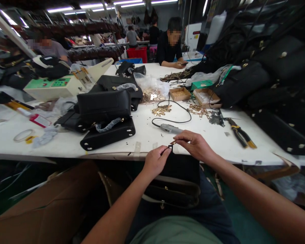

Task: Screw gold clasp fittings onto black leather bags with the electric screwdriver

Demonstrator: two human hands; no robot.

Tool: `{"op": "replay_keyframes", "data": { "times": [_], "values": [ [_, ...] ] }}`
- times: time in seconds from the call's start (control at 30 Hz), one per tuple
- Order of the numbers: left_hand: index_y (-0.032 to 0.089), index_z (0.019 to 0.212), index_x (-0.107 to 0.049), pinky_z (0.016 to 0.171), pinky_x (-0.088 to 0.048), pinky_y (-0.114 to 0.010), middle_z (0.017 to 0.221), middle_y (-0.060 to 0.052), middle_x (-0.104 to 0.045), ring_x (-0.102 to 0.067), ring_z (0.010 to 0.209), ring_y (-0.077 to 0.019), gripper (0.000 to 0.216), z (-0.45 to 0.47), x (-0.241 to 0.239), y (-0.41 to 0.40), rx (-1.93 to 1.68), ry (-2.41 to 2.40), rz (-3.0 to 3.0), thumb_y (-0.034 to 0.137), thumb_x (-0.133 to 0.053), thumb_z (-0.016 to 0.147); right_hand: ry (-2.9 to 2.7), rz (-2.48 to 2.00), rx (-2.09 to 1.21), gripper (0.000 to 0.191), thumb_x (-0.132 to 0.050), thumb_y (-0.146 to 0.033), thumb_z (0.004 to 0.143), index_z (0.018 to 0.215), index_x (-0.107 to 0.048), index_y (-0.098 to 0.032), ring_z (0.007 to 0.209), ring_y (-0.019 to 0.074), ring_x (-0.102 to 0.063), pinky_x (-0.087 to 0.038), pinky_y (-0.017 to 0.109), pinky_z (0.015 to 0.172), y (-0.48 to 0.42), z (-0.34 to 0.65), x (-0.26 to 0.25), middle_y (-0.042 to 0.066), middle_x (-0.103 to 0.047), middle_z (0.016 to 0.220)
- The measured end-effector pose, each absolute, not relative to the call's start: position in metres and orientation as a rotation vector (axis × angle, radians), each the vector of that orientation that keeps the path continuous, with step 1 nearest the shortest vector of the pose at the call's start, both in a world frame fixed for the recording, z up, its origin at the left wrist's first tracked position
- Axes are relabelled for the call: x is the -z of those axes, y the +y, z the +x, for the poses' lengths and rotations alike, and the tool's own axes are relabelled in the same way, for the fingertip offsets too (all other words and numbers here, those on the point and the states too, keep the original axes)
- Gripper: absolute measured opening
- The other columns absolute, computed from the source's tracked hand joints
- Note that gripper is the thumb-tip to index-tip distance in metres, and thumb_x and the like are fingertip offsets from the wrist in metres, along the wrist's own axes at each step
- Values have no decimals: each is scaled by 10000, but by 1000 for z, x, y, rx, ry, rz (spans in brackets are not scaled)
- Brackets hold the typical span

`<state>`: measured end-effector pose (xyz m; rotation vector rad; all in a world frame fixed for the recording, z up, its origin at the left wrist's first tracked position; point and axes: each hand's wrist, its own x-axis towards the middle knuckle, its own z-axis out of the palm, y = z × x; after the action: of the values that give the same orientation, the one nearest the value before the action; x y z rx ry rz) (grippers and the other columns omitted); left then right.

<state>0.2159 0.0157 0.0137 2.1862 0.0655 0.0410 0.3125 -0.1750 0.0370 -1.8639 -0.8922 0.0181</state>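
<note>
A black handbag (176, 183) rests on my lap below the front edge of the white table (147, 135). My left hand (156, 161) is closed, pinching a small black tab (170, 147) at the bag's top. My right hand (193, 144) is closed in a pinch on a small brass-coloured fitting at the same tab. Both hands meet just at the table edge. A grey electric screwdriver (170, 128) with a black cord lies on the table just beyond my fingers.
Black handbags (104, 108) are stacked at centre left, more bags (282, 84) are piled at the right. Brass hardware (161, 110), two small cardboard boxes (179, 94), pliers (240, 134) and a green-panel machine (53, 86) lie on the table. A person (171, 44) sits opposite. A cardboard box (45, 206) stands lower left.
</note>
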Motion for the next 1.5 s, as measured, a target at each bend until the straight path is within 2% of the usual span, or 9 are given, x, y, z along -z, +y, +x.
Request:
{"op": "replay_keyframes", "data": {
  "times": [0.1, 0.2, 0.27, 0.53, 0.83, 1.17, 1.33, 1.5],
  "values": [
    [228, 1007, -727, 692, -402, -259, 789, 13, -689, -602, 735, -156, 341, 221, -17, 15, -62, 81, 2152, 483, -502, 980, -839, -1876, -88, 184, -695, -284, 921, 1088, -763, -251, 853, 194, -685, -541, 332, 790, -174, 314, -38, 36, -737, 941],
    [239, 1206, -701, 633, -390, -257, 714, 30, -668, -553, 624, -142, 380, 225, -20, 15, -40, 90, 2118, 481, -550, 956, -758, -1838, -221, 301, -718, -338, 883, 1161, -737, -224, 770, 189, -684, -558, 323, 732, -169, 319, -40, 29, -741, 873],
    [249, 1255, -695, 618, -381, -255, 682, 38, -648, -520, 591, -135, 395, 228, -22, 16, -33, 61, 2126, 466, -549, 958, -737, -1797, -295, 330, -722, -363, 866, 1153, -735, -201, 750, 188, -690, -571, 319, 724, -165, 323, -42, 32, -747, 851],
    [237, 1054, -775, 665, -414, -246, 802, 17, -715, -597, 724, -153, 354, 234, -20, 18, -34, -10, 2109, 460, -509, 978, -730, -1773, -291, 203, -740, -334, 858, 1018, -794, -222, 855, 234, -737, -613, 382, 813, -157, 329, -38, 49, -778, 953],
    [225, 1094, -771, 713, -454, -258, 849, -2, -741, -625, 765, -170, 348, 240, -17, 17, -19, 6, 2061, 428, -514, 973, -708, -1854, -178, 211, -722, -362, 898, 1059, -793, -246, 910, 255, -747, -616, 414, 855, -163, 319, -33, 44, -788, 1010],
    [235, 1193, -748, 747, -493, -261, 957, -9, -781, -659, 767, -166, 356, 240, -9, 16, -41, 51, 1962, 422, -555, 960, -752, -1967, 129, 182, -694, -399, 923, 995, -803, -272, 841, 266, -754, -626, 424, 809, -165, 315, -26, 44, -792, 956],
    [237, 1179, -754, 831, -521, -273, 1036, -18, -787, -698, 866, -184, 330, 240, -10, 15, -61, 42, 1947, 393, -563, 960, -735, -1930, 82, 165, -706, -372, 918, 1011, -802, -276, 826, 264, -754, -625, 427, 816, -165, 311, -21, 41, -791, 945],
    [251, 1163, -765, 855, -523, -286, 1032, -11, -792, -710, 924, -201, 326, 240, -14, 15, -76, 13, 2007, 395, -533, 985, -708, -1904, 19, 188, -684, -384, 931, 1013, -796, -257, 856, 269, -748, -620, 428, 815, -164, 308, -25, 52, -788, 957]
  ]
}}
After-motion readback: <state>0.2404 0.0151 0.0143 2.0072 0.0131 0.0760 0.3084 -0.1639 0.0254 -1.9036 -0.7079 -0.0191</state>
